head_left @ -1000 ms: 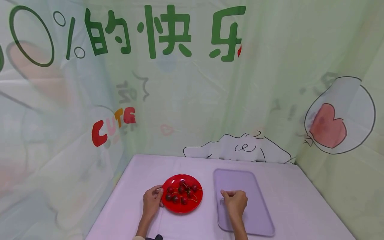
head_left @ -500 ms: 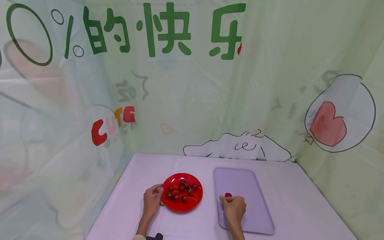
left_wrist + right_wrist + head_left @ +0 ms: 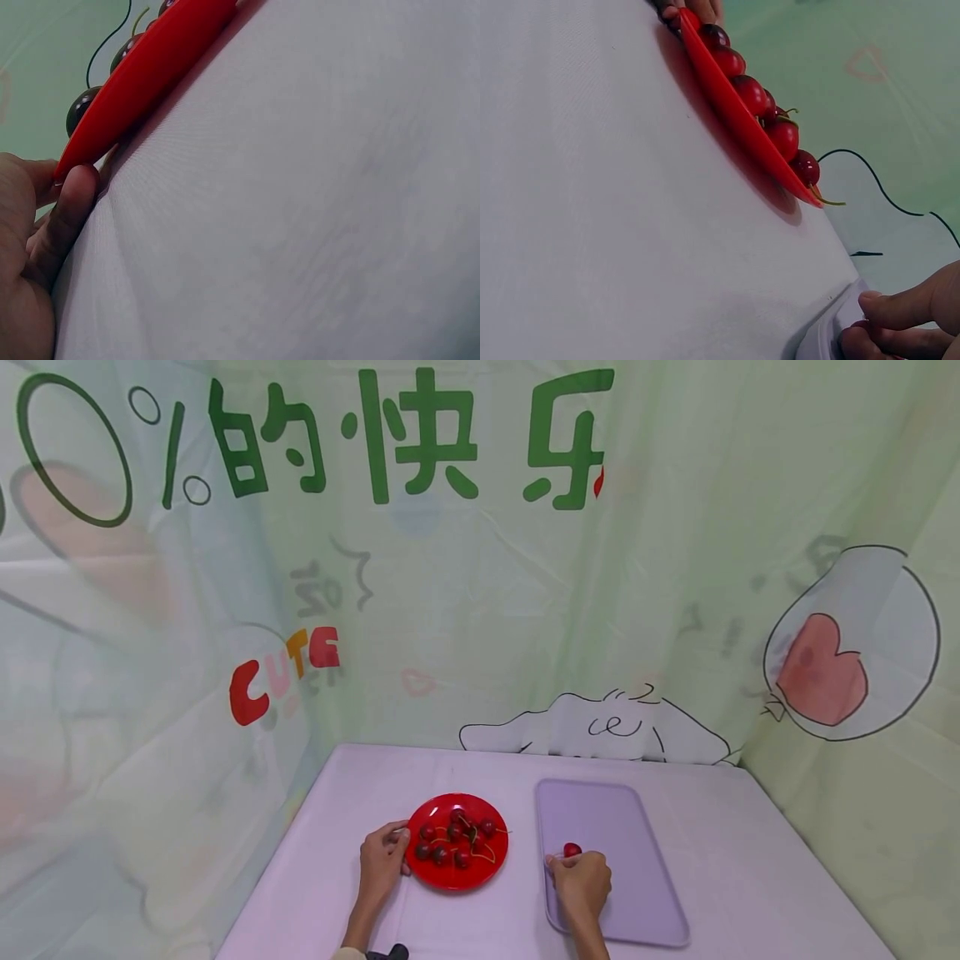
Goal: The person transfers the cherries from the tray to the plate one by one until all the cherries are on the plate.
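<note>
My left hand [image 3: 384, 853] grips the left rim of a round red plate [image 3: 453, 878]; in the left wrist view the edge of the plate [image 3: 150, 90] lies between thumb and fingers. Dark red cherries [image 3: 441, 856], several with stems, lie on the plate. Over the left part of a purple tray [image 3: 637, 860], my right hand [image 3: 582, 885] has thumb and fingers drawn together at a single cherry [image 3: 572, 850], which shows just beyond the knuckles. In the right wrist view, a sliver of red cherry [image 3: 862, 324] shows between the fingers, the remainder hidden.
A pale tablecloth [image 3: 510, 910] covers the table, with a strip of it between plate and tray. Printed light-green curtains [image 3: 420, 610] stand behind and at both sides. A black object [image 3: 396, 952] shows at the bottom edge beside the left forearm.
The cherry by the right hand was hidden a second ago and now shows beyond the fingers. My right hand has shifted slightly toward me and left. The left hand stays on the plate.
</note>
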{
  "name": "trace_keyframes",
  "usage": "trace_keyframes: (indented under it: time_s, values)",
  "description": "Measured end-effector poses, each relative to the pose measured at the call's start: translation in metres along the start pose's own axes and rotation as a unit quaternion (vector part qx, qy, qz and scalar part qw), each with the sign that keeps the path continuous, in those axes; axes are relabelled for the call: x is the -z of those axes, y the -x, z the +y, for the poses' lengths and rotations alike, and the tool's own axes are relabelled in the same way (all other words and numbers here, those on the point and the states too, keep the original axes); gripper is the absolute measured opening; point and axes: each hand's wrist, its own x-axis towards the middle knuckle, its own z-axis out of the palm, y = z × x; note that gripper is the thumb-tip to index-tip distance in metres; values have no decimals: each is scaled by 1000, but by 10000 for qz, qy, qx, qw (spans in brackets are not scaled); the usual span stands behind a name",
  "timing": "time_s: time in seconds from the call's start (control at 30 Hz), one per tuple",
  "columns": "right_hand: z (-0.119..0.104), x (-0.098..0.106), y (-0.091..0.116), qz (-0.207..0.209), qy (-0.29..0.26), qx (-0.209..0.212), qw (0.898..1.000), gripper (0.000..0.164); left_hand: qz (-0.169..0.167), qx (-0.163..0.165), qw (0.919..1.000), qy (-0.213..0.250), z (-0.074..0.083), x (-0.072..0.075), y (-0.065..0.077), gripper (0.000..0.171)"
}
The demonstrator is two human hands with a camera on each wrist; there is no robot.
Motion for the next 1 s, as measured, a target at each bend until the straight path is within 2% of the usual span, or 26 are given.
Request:
trace_keyframes:
  time_s: [0.5,0.77,1.0]
  values:
    - [-7,7,7,67,52,11,10000,15,58,-100,9999,46,-2,-2,3,31]
    - [-6,7,5,306,-139,50,9994,11,94,-220,9997,-68,-7,-2,-1,30]
    - [-3,11,0,484,-285,193,9982,11,56,-109,9999,6,-4,-1,1,32]
